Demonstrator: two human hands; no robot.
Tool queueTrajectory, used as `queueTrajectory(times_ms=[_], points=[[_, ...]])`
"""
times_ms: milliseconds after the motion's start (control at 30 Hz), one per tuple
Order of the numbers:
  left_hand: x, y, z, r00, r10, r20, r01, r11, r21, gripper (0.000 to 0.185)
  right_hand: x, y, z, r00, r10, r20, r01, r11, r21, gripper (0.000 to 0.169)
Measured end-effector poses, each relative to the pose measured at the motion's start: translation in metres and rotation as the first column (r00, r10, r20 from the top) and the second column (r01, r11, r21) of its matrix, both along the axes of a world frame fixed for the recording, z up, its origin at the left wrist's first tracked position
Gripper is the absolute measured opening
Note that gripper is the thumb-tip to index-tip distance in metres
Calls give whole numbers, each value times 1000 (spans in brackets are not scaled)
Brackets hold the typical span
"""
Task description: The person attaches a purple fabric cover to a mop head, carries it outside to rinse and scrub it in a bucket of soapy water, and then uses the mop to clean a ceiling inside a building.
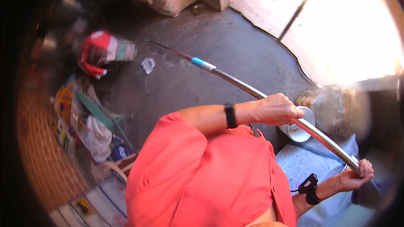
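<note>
A long metal pole with a blue-and-white collar runs diagonally across the view, its thin far end out over the floor. My left hand grips the pole around its middle, in front of my body. Farther down, towards the lower right, my right hand is closed around it near its other end, which blurs into the dark edge. Just beyond my left hand, a white bucket stands partly behind the pole, with some bits inside it.
Light-blue sheeting lies beneath my right arm, beside a bulky sack. A small white scrap rests on the dark concrete floor. At left are a red-and-white item, piled clutter and a brick surface. A bright doorway opens at upper right.
</note>
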State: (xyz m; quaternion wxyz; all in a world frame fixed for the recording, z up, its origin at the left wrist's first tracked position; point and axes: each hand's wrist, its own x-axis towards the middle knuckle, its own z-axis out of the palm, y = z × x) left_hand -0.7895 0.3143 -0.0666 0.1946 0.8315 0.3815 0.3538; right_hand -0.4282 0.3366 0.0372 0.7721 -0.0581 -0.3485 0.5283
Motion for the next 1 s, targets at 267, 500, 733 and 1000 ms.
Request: queueTrajectory(times_ms=[267,500,733,1000], points=[[0,-17,24,999,20,-46,-30,972,-232,14,-17,43,23,991,-97,92,83,986,143,22],[-33,-20,28,983,-146,111,182,848,-498,15,-72,39,41,998,27,62,-32,996,78,14],[-96,2,31,994,55,95,26,717,-697,28,-177,119,0,988,92,123,-79,991,-104,15],[-157,45,15,936,336,106,-156,665,-730,33,-294,190,-41,908,390,156,-335,896,-291,6]])
